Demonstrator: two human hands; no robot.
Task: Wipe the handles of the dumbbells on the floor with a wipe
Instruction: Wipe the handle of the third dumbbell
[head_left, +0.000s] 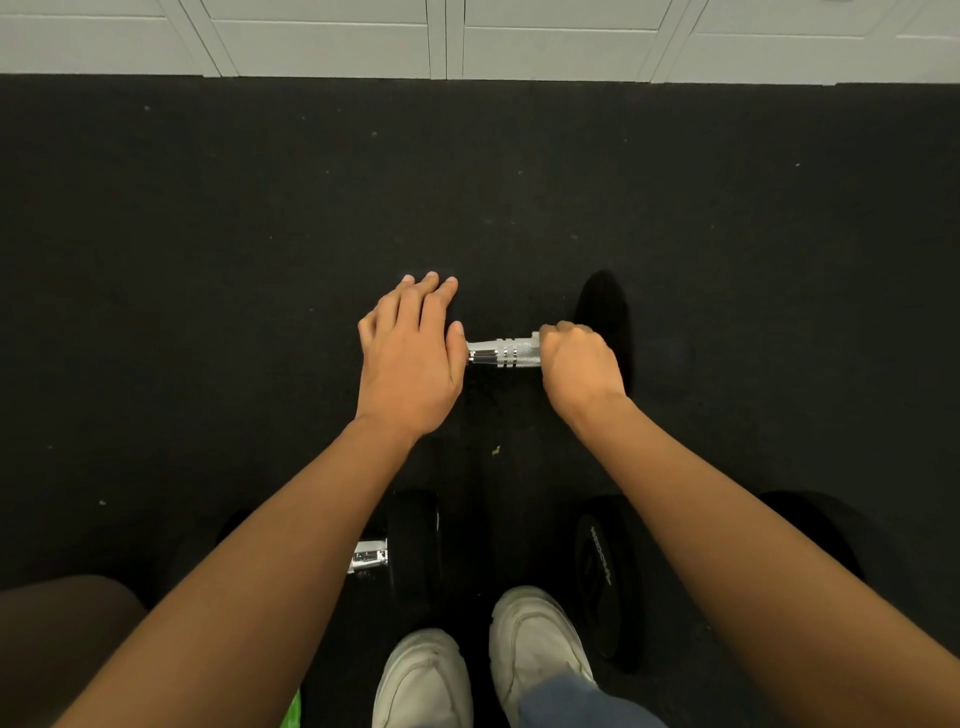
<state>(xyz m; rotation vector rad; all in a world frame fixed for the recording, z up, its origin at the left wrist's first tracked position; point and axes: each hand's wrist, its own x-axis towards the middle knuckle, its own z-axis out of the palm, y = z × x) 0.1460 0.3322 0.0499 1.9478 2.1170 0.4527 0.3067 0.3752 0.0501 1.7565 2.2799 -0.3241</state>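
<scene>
A dumbbell lies across the black floor, its chrome knurled handle (504, 354) showing between my hands. My left hand (413, 358) rests flat, fingers straight, on the dumbbell's left end, which it hides. My right hand (579, 364) is curled round the right part of the handle. A small white edge, which looks like the wipe (535, 335), peeks out at its thumb. The black right weight head (602, 306) stands just beyond that hand.
Two more dumbbells lie nearer me. One shows a chrome handle (370, 556) and a black head (413, 540) under my left forearm. The other shows a black head (605, 577) by my white shoes (535, 634). White cabinet fronts (447, 41) line the far edge of the floor.
</scene>
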